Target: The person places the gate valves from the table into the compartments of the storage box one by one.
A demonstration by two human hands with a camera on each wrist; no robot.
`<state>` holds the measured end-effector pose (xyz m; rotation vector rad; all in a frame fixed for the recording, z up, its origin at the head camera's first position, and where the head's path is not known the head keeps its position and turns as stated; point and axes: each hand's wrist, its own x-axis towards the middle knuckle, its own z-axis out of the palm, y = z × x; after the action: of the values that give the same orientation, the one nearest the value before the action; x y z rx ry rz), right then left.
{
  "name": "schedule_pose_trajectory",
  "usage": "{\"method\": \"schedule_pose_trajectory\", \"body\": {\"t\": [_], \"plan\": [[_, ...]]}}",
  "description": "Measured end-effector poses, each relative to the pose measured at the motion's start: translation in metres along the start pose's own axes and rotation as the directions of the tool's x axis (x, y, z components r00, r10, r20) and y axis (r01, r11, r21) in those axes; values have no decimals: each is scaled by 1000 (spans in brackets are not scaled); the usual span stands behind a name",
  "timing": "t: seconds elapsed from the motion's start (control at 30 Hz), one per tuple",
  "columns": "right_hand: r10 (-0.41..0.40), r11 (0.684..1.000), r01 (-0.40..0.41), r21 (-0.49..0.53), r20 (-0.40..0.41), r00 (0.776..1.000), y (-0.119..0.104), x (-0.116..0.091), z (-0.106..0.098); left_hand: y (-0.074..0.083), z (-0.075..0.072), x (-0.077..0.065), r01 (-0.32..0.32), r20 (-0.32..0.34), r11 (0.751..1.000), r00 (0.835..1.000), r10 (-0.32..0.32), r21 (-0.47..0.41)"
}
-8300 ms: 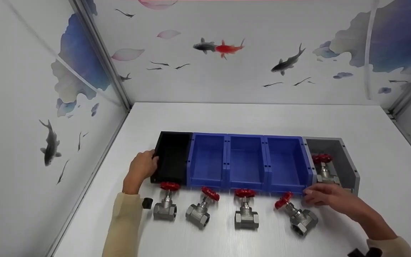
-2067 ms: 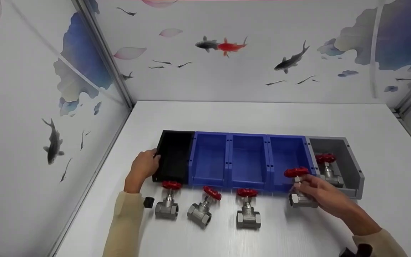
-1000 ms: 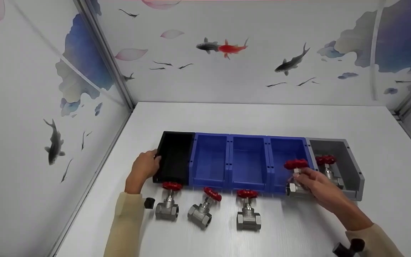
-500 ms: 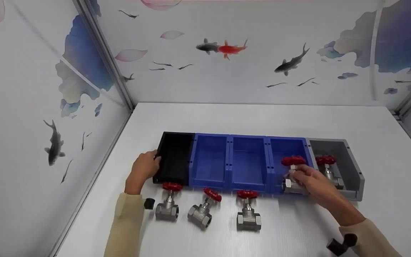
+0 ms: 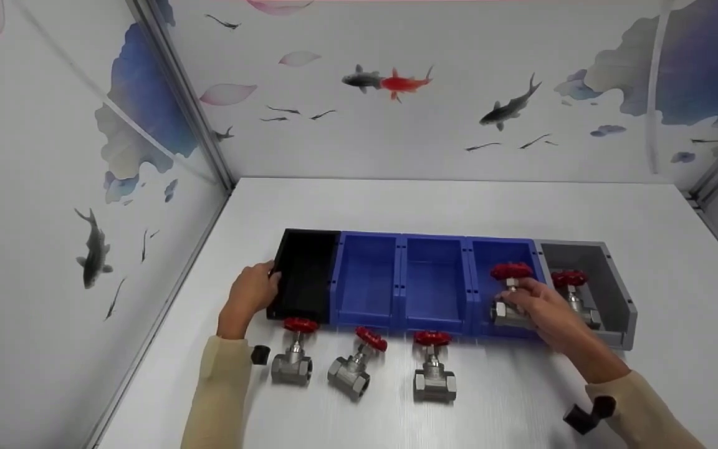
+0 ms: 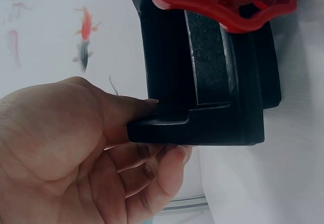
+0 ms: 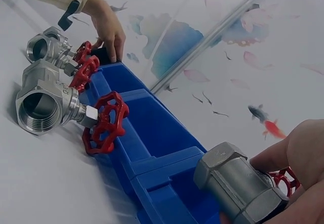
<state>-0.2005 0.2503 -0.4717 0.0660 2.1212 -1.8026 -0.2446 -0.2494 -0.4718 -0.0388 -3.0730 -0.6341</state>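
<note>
My left hand (image 5: 253, 288) pinches the left wall of the black bin (image 5: 304, 274); in the left wrist view the thumb lies at the rim and curled fingers are on the outer side. My right hand (image 5: 549, 312) grips a steel valve (image 5: 512, 313) with a red handwheel (image 5: 511, 270) by its stem, over the right-hand blue bin (image 5: 501, 251). In the right wrist view the held valve's hex body (image 7: 238, 183) is near that bin's walls; whether it touches the floor cannot be seen. Another valve (image 5: 574, 299) stands in the grey bin (image 5: 621, 312).
Three valves stand in front of the row: one by the black bin (image 5: 292, 366), a tilted one (image 5: 349, 374), and one further right (image 5: 434, 381). Two more blue bins, left (image 5: 365, 277) and middle (image 5: 432, 274), sit between. Printed walls enclose the white table (image 5: 446, 206).
My right hand left the grey bin's front, took the rightmost valve from the table, and carried it up and forward over the right-hand blue bin. My left hand stays on the black bin.
</note>
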Motion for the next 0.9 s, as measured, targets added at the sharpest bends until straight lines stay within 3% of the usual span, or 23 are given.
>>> {"method": "schedule_pose_trajectory", "body": {"t": [0.57, 0.9], "plan": [[7, 1000, -7, -23, -12, 1000, -1, 14, 2, 0, -1, -1, 2, 4, 1000, 1000, -2, 4], [7, 996, -10, -89, -36, 999, 1, 21, 7, 2, -1, -2, 12, 16, 1000, 1000, -12, 2]]}}
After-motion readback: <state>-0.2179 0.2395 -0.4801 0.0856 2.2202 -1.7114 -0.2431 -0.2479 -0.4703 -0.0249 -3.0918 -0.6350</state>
